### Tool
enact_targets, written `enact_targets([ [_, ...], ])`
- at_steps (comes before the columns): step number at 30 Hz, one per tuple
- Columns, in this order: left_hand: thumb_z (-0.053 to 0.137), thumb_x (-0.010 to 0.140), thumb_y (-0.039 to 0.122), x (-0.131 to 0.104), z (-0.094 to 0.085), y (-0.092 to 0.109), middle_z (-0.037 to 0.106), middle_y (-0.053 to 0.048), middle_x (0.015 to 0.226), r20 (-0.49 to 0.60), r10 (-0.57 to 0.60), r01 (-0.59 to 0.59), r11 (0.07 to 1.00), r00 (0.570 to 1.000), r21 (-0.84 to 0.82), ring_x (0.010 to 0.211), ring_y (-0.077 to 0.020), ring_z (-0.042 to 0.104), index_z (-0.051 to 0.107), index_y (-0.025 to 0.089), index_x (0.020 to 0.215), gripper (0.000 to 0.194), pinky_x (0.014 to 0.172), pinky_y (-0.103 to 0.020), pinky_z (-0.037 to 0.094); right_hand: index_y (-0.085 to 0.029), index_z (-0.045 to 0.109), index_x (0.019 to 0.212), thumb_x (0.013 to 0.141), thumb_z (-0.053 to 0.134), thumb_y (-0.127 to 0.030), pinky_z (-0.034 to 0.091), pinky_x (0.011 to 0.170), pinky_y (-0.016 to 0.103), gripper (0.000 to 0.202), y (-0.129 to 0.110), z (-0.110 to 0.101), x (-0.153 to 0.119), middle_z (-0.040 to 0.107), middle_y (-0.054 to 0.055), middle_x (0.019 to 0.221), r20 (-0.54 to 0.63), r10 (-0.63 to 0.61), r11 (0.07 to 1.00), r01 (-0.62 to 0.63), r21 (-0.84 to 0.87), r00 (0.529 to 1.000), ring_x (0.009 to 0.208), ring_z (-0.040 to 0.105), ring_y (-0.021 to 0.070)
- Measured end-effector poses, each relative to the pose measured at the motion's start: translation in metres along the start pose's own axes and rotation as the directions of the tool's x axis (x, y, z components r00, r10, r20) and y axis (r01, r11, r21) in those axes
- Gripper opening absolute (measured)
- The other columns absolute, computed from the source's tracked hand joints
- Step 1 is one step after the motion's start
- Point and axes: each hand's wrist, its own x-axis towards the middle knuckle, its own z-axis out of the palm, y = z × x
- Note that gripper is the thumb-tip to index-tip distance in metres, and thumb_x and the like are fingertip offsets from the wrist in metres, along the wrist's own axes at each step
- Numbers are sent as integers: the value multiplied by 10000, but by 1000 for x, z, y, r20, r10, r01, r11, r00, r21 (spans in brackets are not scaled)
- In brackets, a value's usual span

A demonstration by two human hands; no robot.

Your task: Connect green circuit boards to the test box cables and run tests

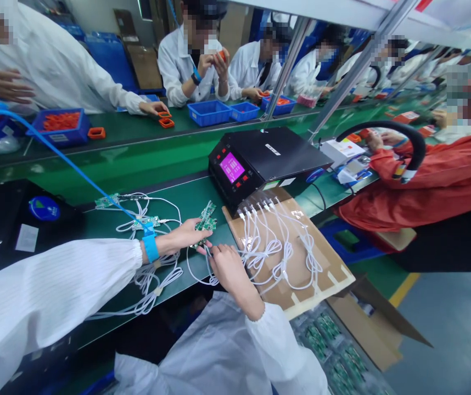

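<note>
My left hand [181,236], with a blue wrist strap [150,248] at its wrist, is closed on green circuit boards [207,218] that stick out past the thumb and fingers. Close against the lower end of these boards, my right hand [230,267] pinches a white cable [207,253]; its plug is hidden by the fingers. Left of my hands, more circuit boards [147,222] lie on the green bench [165,193] among coiled white cables [153,288].
A black test box [268,159] with a lit screen feeds several white cables over a cardboard sheet [321,291]. Another black box [9,230] stands left. Trays of circuit boards [334,351] sit lower right. Co-workers handle orange parts across the belt; a blue cord [83,175] crosses my left side.
</note>
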Motion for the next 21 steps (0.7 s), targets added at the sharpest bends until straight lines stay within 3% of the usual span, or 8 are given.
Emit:
enact_targets([
  [4,891,795,229,-1,0,3,784,-132,830,-10,10,-10,999,1000,-34,702,-277,774,226,43,1645,1096,684,-348,611,-183,587,919,934,501,-90,543,796,444,127,-1,2,3,665,149,883,-139,175,985,-171,36,975,857,640,312],
  [8,862,813,133,-2,1,11,785,-127,927,-58,25,-35,984,998,-174,826,-239,789,273,86,1610,992,801,-319,611,-202,528,977,976,438,-161,553,851,449,99,0,-2,5,638,126,938,-318,314,914,-194,357,895,903,640,284],
  [11,834,827,116,0,5,20,768,-108,947,-103,51,-79,955,993,-285,804,-227,781,422,113,1466,760,795,-335,622,-196,476,1111,1023,420,-253,576,771,369,119,1,-2,5,659,111,1018,-249,417,693,-128,709,874,823,682,215],
  [14,739,885,117,5,12,31,732,-96,890,-122,112,-147,929,986,-340,787,-223,770,547,110,1164,339,790,-364,639,-191,468,1216,1054,419,-339,575,744,321,225,-2,-4,2,691,94,1032,-180,430,522,-81,849,885,777,706,178],
  [17,709,865,78,8,19,39,712,-89,908,-151,166,-211,906,975,-366,857,-230,778,535,142,979,218,821,-369,646,-204,563,1173,1081,396,-399,546,717,297,273,-6,-9,-1,682,28,855,-170,448,540,-114,834,878,696,674,166],
  [21,723,815,44,6,27,43,734,-102,941,-158,214,-254,917,964,-307,890,-226,775,567,131,966,234,858,-357,626,-210,638,1048,1080,415,-405,525,688,279,298,-8,-13,-3,704,30,826,-200,464,568,-117,815,863,699,677,168],
])
